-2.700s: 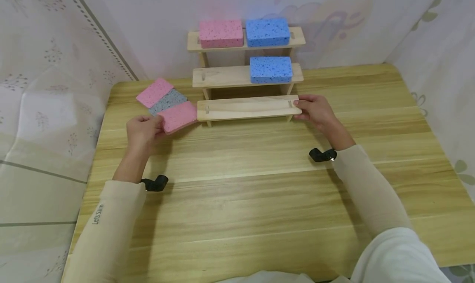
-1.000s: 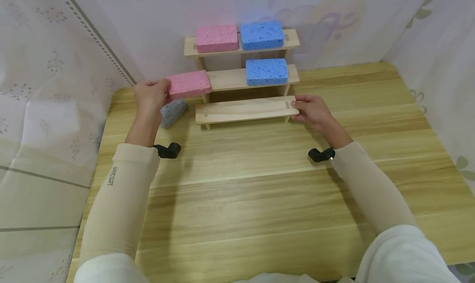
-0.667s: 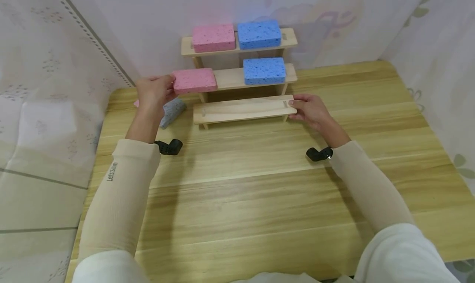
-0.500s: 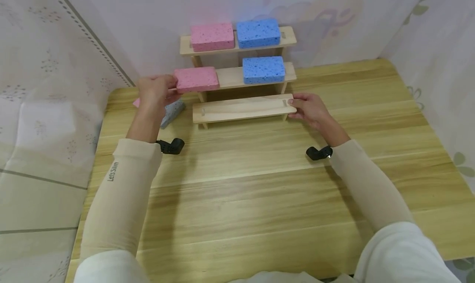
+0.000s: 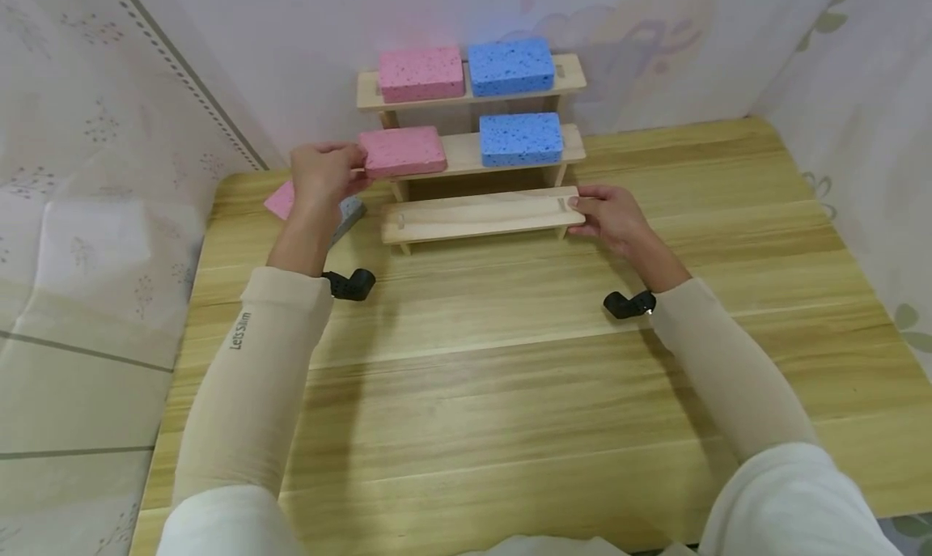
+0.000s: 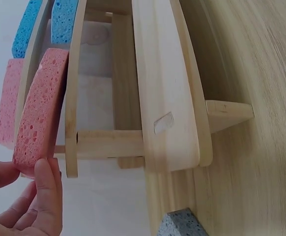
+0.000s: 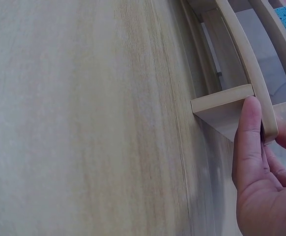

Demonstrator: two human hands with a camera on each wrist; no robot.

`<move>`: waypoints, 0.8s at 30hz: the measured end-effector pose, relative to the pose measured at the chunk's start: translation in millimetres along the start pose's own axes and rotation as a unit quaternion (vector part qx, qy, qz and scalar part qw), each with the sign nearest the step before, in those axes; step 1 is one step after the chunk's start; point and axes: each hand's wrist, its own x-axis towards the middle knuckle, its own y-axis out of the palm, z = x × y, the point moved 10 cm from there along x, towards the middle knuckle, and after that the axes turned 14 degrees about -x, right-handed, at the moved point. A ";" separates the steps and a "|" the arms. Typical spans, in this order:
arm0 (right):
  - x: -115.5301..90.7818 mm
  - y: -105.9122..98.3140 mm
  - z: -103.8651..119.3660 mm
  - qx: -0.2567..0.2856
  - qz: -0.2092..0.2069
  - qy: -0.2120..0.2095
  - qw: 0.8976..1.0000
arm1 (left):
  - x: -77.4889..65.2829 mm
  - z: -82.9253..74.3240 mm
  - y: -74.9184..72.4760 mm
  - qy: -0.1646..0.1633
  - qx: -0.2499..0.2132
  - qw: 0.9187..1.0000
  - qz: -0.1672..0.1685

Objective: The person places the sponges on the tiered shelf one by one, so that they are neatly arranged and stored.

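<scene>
Pink sponge, upper left of centre, pinched in your left hand at the middle shelf; contact unclear. You seem mid-placing; next likely calls for squaring to the front edge, releasing. Open gap before that shelf's blue sponge. Your right hand grips the bottom shelf.

wooden rack: cut off, both wrist views; grey sponge: partly hidden, head view

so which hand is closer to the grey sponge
Left. The left hand is close by the grey sponge, pinching a pink sponge at the left end of the middle shelf; the right hand is farther off, gripping the right end of the bottom shelf.
</scene>
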 end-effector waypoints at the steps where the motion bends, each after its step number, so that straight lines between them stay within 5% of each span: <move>1: -0.3 -0.6 -0.1 -0.001 -0.001 0.000 1.000 | 0.1 0.1 2.5 0.001 0.004 1.000 0.002; 14: 0.5 -1.2 -1.9 0.005 -0.005 0.001 1.000 | 0.7 4.5 27.9 0.013 0.005 0.999 0.046; 24: 0.5 -1.5 -3.9 0.014 -0.005 0.005 1.000 | 1.7 7.6 32.9 0.018 0.048 0.998 0.038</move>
